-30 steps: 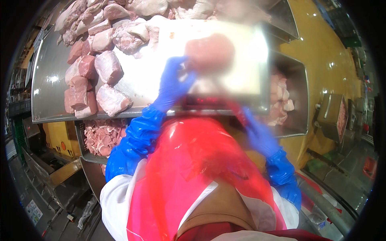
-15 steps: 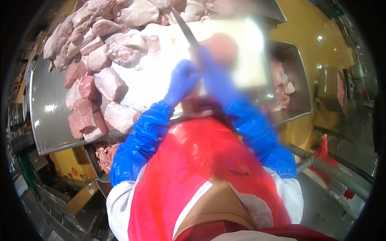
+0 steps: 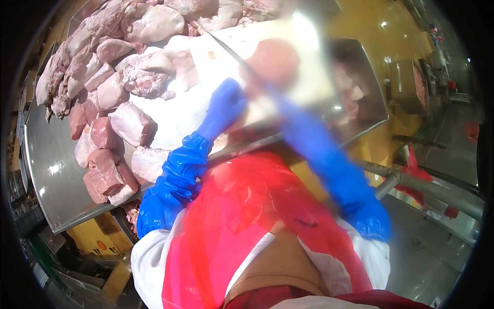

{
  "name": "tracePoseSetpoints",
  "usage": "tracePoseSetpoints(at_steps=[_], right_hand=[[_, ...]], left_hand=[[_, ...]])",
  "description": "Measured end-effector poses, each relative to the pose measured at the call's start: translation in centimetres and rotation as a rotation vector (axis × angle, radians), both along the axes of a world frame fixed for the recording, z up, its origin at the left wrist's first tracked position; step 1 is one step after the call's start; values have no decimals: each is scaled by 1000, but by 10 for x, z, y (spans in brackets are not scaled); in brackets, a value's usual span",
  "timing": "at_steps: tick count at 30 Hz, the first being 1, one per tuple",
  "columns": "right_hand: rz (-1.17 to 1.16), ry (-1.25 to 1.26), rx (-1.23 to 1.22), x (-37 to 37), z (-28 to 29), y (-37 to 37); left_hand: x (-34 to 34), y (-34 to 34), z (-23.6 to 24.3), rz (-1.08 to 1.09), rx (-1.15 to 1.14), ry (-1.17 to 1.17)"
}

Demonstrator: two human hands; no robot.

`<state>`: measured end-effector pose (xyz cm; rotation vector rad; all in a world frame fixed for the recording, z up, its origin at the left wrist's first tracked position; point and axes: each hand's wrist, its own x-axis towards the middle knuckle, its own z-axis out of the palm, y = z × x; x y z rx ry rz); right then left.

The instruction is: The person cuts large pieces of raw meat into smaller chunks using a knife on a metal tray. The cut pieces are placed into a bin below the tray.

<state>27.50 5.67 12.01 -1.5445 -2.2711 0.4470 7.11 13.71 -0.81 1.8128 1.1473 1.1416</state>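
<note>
My left hand (image 3: 225, 103), in a blue glove, is curled closed at the near left side of the white cutting board (image 3: 321, 85). Whatever its fingers may hold is hidden. My right hand (image 3: 286, 105), gloved in blue and smeared by motion, grips a knife (image 3: 225, 46) whose long thin blade slants toward the far left over the board. A rounded pink piece of meat (image 3: 278, 62) lies on the board beyond my hands, just right of the blade.
Pale cuts of meat (image 3: 154, 24) are heaped at the far left. Several trimmed pink blocks (image 3: 133, 123) lie nearer, on a metal tray (image 3: 51, 149). Right of the board, a metal bin (image 3: 378, 98) contains meat scraps. A metal rail (image 3: 437, 193) runs along the right.
My right hand and the knife have moved to the right and nearer, away from my left hand. The left hand remains closed. The whole view has shifted slightly.
</note>
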Motion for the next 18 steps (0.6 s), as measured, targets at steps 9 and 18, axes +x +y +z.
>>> tracePoseSetpoints(at_steps=[9, 18], right_hand=[[-63, -136, -582, 90, -7, -26], [168, -406, -340, 188, 25, -55]], left_hand=[[2, 16, -4, 141, 146, 95], [-35, 37, 4, 227, 56, 280]])
